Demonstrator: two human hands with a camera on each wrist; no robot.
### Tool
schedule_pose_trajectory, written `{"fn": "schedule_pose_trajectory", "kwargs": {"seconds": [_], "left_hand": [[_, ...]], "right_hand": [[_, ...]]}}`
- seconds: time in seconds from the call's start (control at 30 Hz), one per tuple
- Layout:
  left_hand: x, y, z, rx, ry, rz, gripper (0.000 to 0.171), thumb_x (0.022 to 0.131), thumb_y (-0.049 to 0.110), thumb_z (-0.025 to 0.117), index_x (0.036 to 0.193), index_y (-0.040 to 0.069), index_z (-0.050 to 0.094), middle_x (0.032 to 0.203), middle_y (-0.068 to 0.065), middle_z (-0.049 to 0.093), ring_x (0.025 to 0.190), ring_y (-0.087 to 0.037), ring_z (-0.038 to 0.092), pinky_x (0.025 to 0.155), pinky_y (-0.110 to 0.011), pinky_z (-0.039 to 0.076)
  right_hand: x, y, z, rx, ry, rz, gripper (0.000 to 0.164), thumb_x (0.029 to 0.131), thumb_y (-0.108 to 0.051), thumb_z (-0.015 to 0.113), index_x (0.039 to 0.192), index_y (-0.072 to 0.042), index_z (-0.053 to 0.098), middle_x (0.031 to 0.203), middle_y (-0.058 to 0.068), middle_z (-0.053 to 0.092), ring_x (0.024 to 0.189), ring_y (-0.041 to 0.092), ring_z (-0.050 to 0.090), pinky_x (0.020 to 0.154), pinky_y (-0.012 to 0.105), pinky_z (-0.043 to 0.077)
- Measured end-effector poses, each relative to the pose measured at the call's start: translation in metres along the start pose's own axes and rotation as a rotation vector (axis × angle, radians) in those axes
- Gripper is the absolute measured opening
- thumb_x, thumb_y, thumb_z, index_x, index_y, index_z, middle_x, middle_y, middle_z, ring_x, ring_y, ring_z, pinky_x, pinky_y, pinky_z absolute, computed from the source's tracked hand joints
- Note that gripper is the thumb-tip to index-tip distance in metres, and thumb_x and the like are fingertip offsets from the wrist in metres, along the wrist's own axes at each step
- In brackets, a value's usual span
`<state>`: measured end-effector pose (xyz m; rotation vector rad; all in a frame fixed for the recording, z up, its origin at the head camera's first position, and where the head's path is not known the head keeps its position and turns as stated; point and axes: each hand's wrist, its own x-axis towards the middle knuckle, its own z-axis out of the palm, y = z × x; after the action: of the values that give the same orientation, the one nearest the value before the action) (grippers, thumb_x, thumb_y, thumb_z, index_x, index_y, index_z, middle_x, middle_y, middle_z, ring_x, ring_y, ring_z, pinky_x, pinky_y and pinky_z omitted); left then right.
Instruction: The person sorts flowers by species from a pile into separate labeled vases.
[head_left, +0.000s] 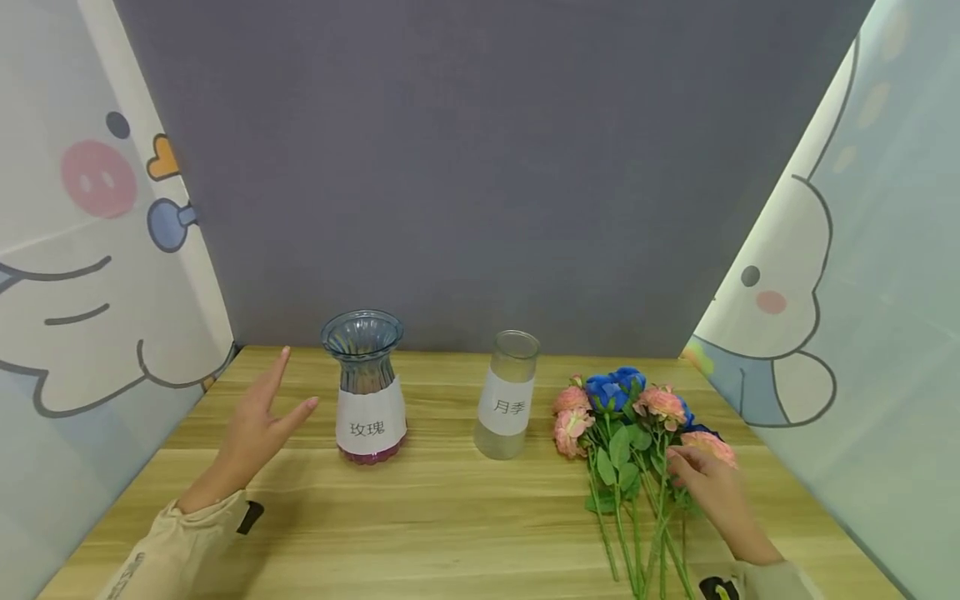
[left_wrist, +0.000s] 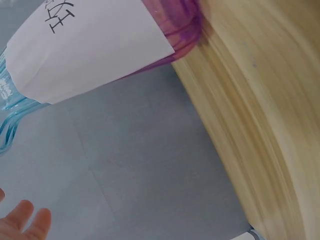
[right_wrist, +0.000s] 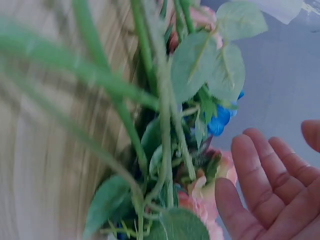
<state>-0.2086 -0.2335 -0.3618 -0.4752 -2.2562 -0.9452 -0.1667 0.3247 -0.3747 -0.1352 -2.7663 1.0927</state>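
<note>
Grasping nothing in the left hand (head_left: 251,435): grip released, thumb and forefinger spread beside the blue-and-purple vase (head_left: 366,379) without touching it. Grip released in the right hand (head_left: 712,487) too, judging by the straightened fingers in the wrist view; close beside the pink flowers (head_left: 660,406), though impossible to tell if touching a stem. Lying mixed with blue flowers (head_left: 615,389) at the right of the tabletop (head_left: 450,517), heads away, stems (head_left: 659,527) nearer. Note the clear vase (head_left: 515,367), upright between flowers and left vase. Risks tangling above all: with stems crossed and leaves (head_left: 619,447) bunched, could drag neighbours along when lifting one bloom. Could crush petals by pinching too high. Could tip the narrow clear vase by swinging a trailing stem into it; could likewise knock the flared rim at left through a careless sweep of the thumb.
</note>
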Motion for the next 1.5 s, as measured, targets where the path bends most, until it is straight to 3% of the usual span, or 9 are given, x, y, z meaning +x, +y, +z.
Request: {"fn": "schedule_pose_trajectory", "kwargs": {"seconds": [0.57, 0.63, 0.73, 0.83, 0.93, 1.03, 1.17, 1.4, 1.5], "left_hand": [[0.019, 0.004, 0.008, -0.030, 0.059, 0.037, 0.078, 0.077, 0.004, 0.077, 0.144, -0.001, 0.038, 0.141, -0.030, 0.041, 0.122, -0.052, 0.041, 0.096, -0.064, 0.034], [0.019, 0.005, 0.010, -0.046, 0.068, 0.029, 0.077, 0.077, 0.003, 0.078, 0.144, -0.001, 0.039, 0.141, -0.029, 0.042, 0.119, -0.050, 0.045, 0.095, -0.057, 0.039], [0.020, 0.006, 0.015, -0.067, 0.096, 0.033, 0.078, 0.073, 0.000, 0.078, 0.142, -0.003, 0.041, 0.140, -0.028, 0.043, 0.111, -0.045, 0.050, 0.097, -0.029, 0.039], [0.021, 0.004, 0.020, -0.089, 0.133, 0.062, 0.076, 0.071, -0.001, 0.079, 0.139, -0.005, 0.044, 0.141, -0.021, 0.044, 0.111, -0.025, 0.052, 0.089, -0.008, 0.031], [0.022, 0.003, 0.023, -0.095, 0.125, 0.059, 0.074, 0.072, 0.001, 0.079, 0.138, -0.005, 0.045, 0.143, -0.020, 0.043, 0.119, -0.027, 0.051, 0.091, -0.002, 0.028], [0.022, 0.005, 0.025, -0.096, 0.100, 0.029, 0.075, 0.073, 0.003, 0.079, 0.139, -0.005, 0.045, 0.144, -0.025, 0.039, 0.123, -0.050, 0.042, 0.107, -0.025, 0.032], [0.024, 0.006, 0.030, -0.116, 0.116, 0.056, 0.075, 0.071, 0.006, 0.081, 0.136, -0.007, 0.046, 0.146, -0.027, 0.035, 0.129, -0.053, 0.033, 0.103, -0.066, 0.025], [0.030, 0.004, 0.043, -0.039, 0.192, 0.234, 0.085, 0.081, 0.058, 0.061, 0.128, -0.012, 0.051, 0.140, -0.033, 0.039, 0.121, -0.055, 0.040, 0.099, -0.067, 0.028], [0.030, 0.001, 0.048, -0.008, 0.222, 0.283, 0.088, 0.083, 0.063, 0.054, 0.127, -0.013, 0.049, 0.137, -0.037, 0.039, 0.118, -0.056, 0.041, 0.097, -0.067, 0.030]], "right_hand": [[0.003, 0.003, 0.014, 0.315, -0.359, 0.235, 0.037, 0.095, -0.018, 0.057, 0.113, 0.014, 0.061, 0.074, 0.006, 0.069, 0.063, 0.014, 0.065, 0.058, 0.030, 0.056], [0.003, 0.004, 0.014, 0.326, -0.404, 0.229, 0.034, 0.094, -0.019, 0.059, 0.108, 0.012, 0.065, 0.072, 0.005, 0.068, 0.061, 0.011, 0.064, 0.056, 0.027, 0.055], [0.003, 0.004, 0.016, 0.330, -0.465, 0.221, 0.032, 0.092, -0.017, 0.061, 0.105, 0.011, 0.067, 0.069, 0.003, 0.066, 0.059, 0.009, 0.063, 0.054, 0.024, 0.053], [0.002, 0.004, 0.021, 0.302, -0.497, 0.229, 0.031, 0.090, -0.017, 0.063, 0.103, 0.011, 0.067, 0.069, 0.003, 0.064, 0.058, 0.008, 0.062, 0.054, 0.022, 0.053], [0.002, 0.004, 0.026, 0.256, -0.515, 0.218, 0.025, 0.090, -0.016, 0.065, 0.098, 0.008, 0.069, 0.065, 0.001, 0.062, 0.055, 0.007, 0.060, 0.052, 0.022, 0.052], [0.001, 0.005, 0.031, 0.238, -0.544, 0.192, 0.019, 0.089, -0.012, 0.064, 0.094, 0.005, 0.072, 0.060, -0.001, 0.061, 0.052, 0.005, 0.058, 0.050, 0.022, 0.050], [0.002, 0.006, 0.037, 0.250, -0.578, 0.183, 0.018, 0.088, -0.011, 0.065, 0.090, 0.005, 0.072, 0.058, -0.002, 0.060, 0.049, 0.003, 0.055, 0.047, 0.019, 0.047], [0.002, 0.002, 0.049, 0.222, -0.571, 0.177, 0.023, 0.085, -0.010, 0.068, 0.063, -0.009, 0.063, 0.051, -0.004, 0.055, 0.044, 0.003, 0.049, 0.044, 0.019, 0.042], [0.001, -0.002, 0.052, 0.190, -0.544, 0.165, 0.035, 0.085, -0.007, 0.068, 0.057, -0.016, 0.049, 0.050, -0.003, 0.052, 0.044, 0.005, 0.048, 0.044, 0.020, 0.042]]}}
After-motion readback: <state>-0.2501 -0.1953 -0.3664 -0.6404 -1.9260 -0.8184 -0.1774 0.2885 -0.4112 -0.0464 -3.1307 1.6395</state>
